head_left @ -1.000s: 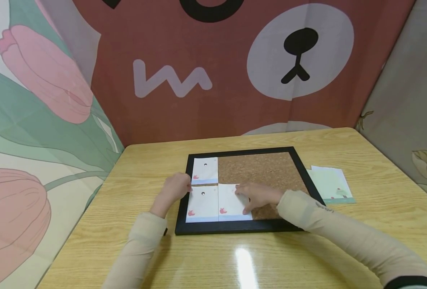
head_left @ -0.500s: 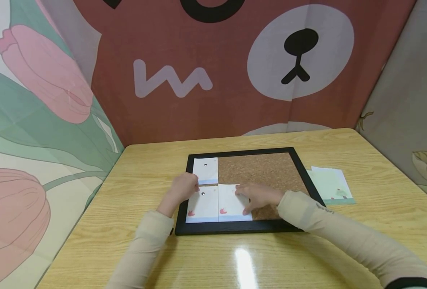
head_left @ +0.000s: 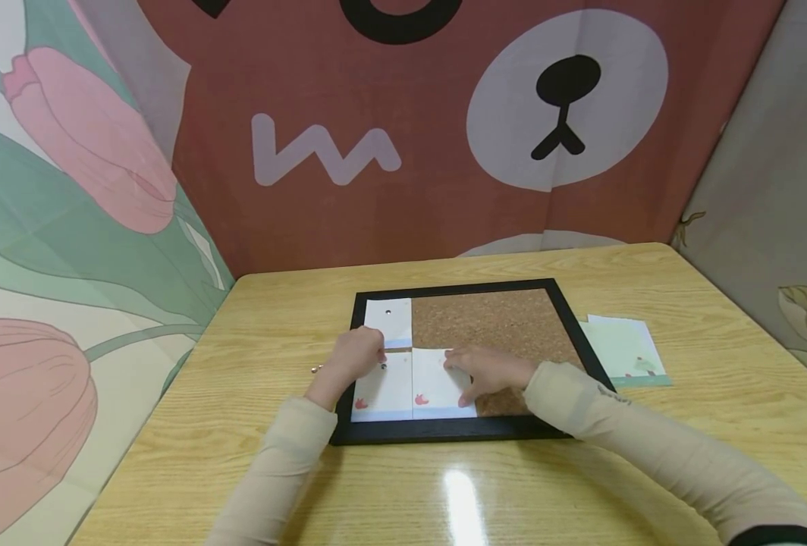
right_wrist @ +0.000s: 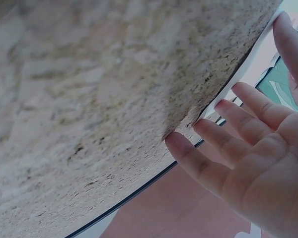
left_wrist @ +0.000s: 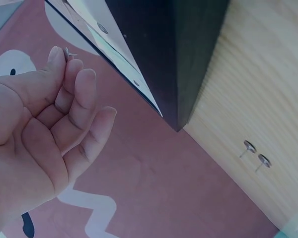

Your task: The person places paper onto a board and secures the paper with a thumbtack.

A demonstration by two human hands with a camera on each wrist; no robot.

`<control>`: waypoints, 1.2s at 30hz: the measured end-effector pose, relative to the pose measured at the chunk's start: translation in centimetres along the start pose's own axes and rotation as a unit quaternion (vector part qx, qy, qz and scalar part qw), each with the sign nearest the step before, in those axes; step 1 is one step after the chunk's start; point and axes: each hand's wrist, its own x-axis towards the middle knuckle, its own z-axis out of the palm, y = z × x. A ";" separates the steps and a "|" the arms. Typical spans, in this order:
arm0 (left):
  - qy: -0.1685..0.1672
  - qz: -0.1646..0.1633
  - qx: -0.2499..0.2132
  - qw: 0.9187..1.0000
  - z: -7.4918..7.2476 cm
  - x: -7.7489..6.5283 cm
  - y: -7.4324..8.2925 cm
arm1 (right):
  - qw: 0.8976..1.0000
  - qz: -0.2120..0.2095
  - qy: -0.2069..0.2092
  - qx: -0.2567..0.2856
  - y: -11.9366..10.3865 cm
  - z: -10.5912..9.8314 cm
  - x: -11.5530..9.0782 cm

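Observation:
Between thumb and index fingertip, my left hand (head_left: 354, 353) pinches a silver thumbtack (left_wrist: 68, 53), over the left side of a black-framed corkboard (head_left: 495, 315). My right hand (head_left: 491, 369) touches a white notepaper sheet (head_left: 436, 383) near the board's front edge. In the right wrist view, its fingers (right_wrist: 216, 141) extend against the cork and the paper's edge. Two other white sheets lie along the board's left side, the rear sheet (head_left: 387, 327) and the front sheet (head_left: 381, 394), each with a tack in it. My left hand partly covers both.
Two loose thumbtacks (left_wrist: 257, 153) lie on the wooden table (head_left: 260, 318) left of the board. At the board's right, a pale green notepaper sheet (head_left: 618, 345) overlaps a white one. A printed cloth (head_left: 349, 220) hangs behind the table.
My left hand has moved to the right, from the board's left frame to over the pinned sheets. This uncovers loose tacks on the table. The right hand has stayed in place.

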 end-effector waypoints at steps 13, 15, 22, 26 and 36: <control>-0.008 0.011 -0.014 1.000 0.0 0.7 1.1 | 1.000 0.014 -0.001 -0.001 0.0 0.2 -0.1; -0.005 0.014 -0.013 1.000 -0.1 0.9 1.3 | 1.000 0.015 0.000 0.001 0.1 0.2 -0.1; -0.004 0.020 -0.012 1.000 -0.5 1.2 2.0 | 1.000 0.010 0.001 0.006 0.2 0.3 0.0; -0.006 0.015 -0.009 1.000 -0.5 1.3 2.1 | 1.000 0.007 0.002 0.004 0.2 0.3 0.1; -0.006 0.023 -0.014 1.000 -0.6 1.6 2.3 | 1.000 0.003 0.002 0.002 0.2 0.1 0.2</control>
